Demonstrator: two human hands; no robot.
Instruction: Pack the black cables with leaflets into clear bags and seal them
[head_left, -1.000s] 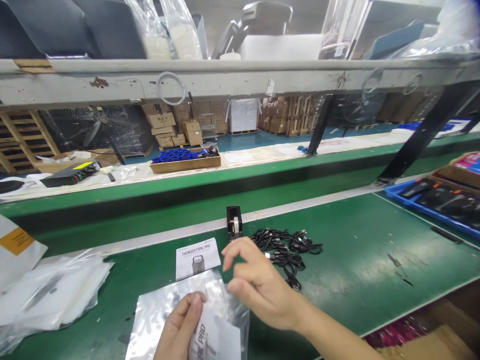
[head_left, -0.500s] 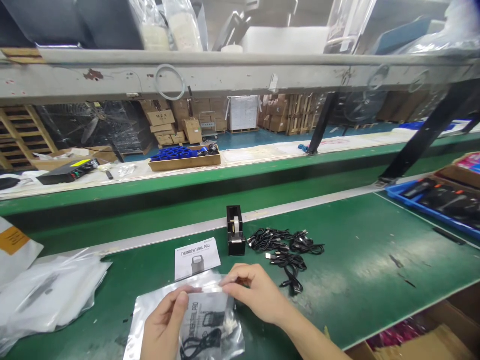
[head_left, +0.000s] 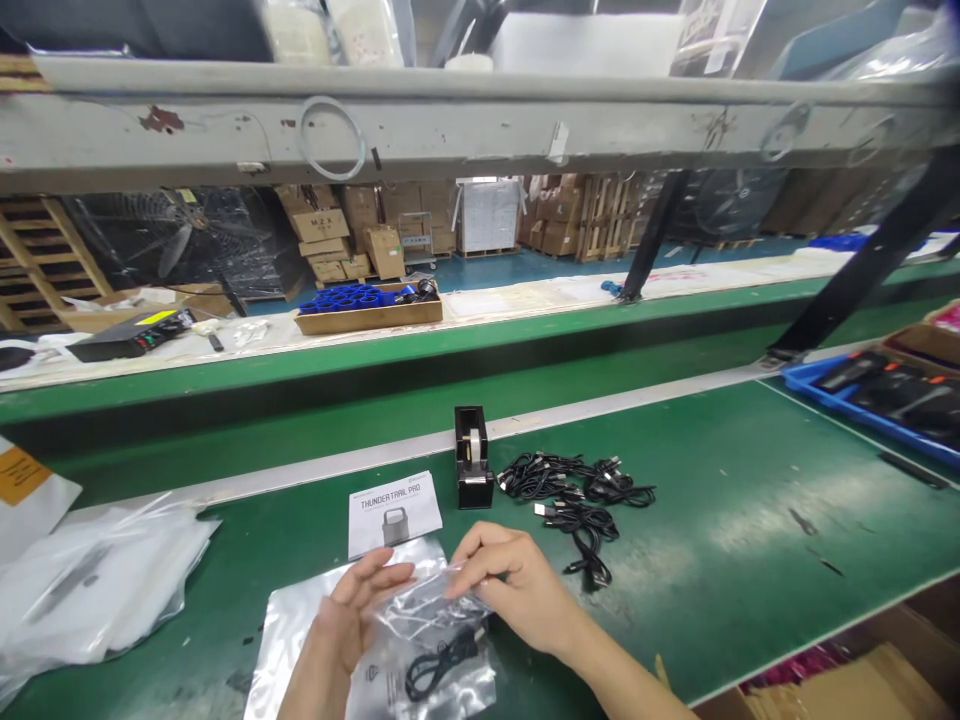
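In the lower middle, a clear plastic bag (head_left: 469, 690) holds a coiled black cable (head_left: 442, 665) and a printed leaflet. My right hand (head_left: 517, 590) pinches the bag's upper edge between thumb and fingers. My left hand (head_left: 341, 625) is at the bag's left side, fingers apart and touching the film; its thumb is partly hidden. Beneath lies a silvery-white bag or sheet (head_left: 281, 625). Just beyond it is a leaflet (head_left: 395, 512) reading "Thunder Trail Pro". Several black cables (head_left: 551, 478) lie beyond my right hand, beside a black tape dispenser (head_left: 473, 460).
A stack of clear bags (head_left: 105, 585) lies at left on the green table (head_left: 720, 500). A blue tray (head_left: 862, 405) of black items stands at far right. On the ledge behind are a cardboard tray (head_left: 371, 316) with blue parts and a black box (head_left: 131, 335).
The bag's upper part has folded over the leaflet's printed face. My left thumb has left the front of the bag and those fingers have spread. My right hand keeps its pinch.
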